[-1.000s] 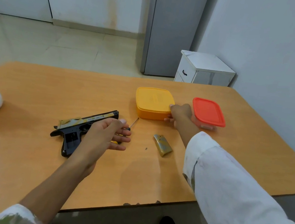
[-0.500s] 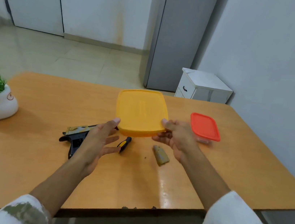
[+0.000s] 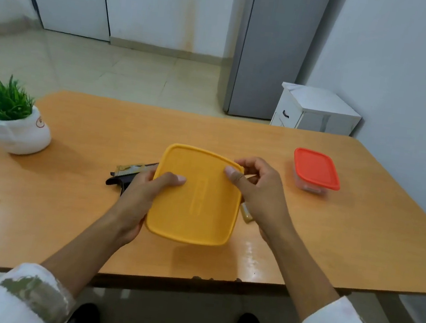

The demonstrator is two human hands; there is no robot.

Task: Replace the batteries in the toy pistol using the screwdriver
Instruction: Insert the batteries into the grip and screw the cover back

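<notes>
I hold a yellow lidded box [image 3: 196, 197] above the table, close to me, its lid tilted toward the camera. My left hand [image 3: 144, 192] grips its left side with the thumb on the lid. My right hand [image 3: 254, 189] grips its top right corner, thumb on the lid and fingers curled over the rim. Behind the box lies the toy pistol [image 3: 129, 175], mostly hidden; only its rear end shows. The olive battery cover [image 3: 246, 215] peeks out under my right wrist. The screwdriver is hidden behind the box.
A clear box with a red lid [image 3: 316, 170] stands at the right of the wooden table [image 3: 64, 195]. A white pot with a green plant [image 3: 17, 125] sits at the far left. A white cabinet [image 3: 315, 110] stands beyond the table.
My right hand lifted the yellow box off the table and brought it toward me. My left hand let go of the screwdriver and took hold of the box's left side.
</notes>
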